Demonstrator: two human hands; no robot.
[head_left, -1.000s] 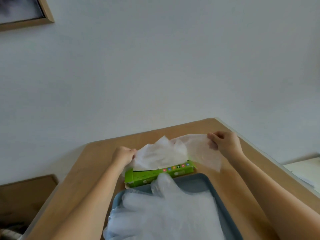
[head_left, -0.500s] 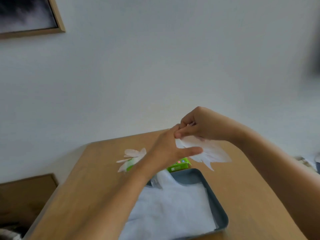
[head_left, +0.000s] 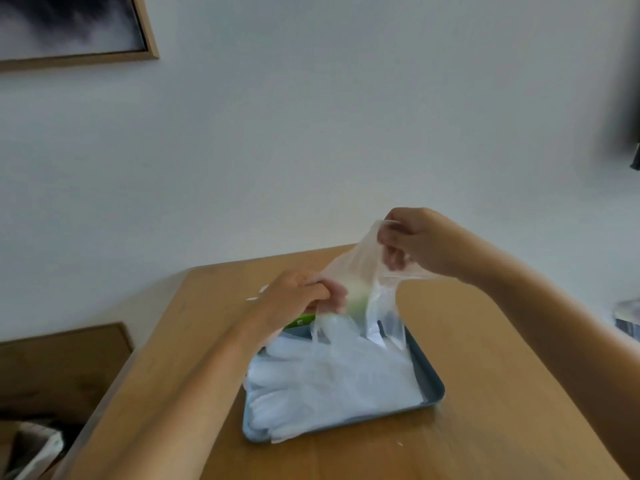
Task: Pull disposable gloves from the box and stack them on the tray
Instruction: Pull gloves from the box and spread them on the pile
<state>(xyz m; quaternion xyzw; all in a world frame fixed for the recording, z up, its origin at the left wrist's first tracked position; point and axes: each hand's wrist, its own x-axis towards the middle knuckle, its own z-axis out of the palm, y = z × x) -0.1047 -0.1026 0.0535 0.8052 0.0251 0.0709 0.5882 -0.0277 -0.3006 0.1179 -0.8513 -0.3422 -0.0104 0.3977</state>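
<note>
**A:** How is the glove (head_left: 360,271) held, and why?

**B:** Its upper edge is pinched by the right grip (head_left: 415,244), raised high. Its lower part is clenched in the left grip (head_left: 298,296). The film is thus stretched between both, probably so that it can be laid flat. It is hung above the far end of the tray (head_left: 429,379), over the stack (head_left: 332,379).

**A:** And the box (head_left: 301,320)?

**B:** It is set just beyond the tray on the bench (head_left: 485,358) and is mostly hidden by the left grip. The reach is likely kept short that way.

**A:** What can be counted?

**B:** One glove aloft, one tray, one box and two grips. The gloves in the stack cannot be counted, as the layers are blurred together.
</note>
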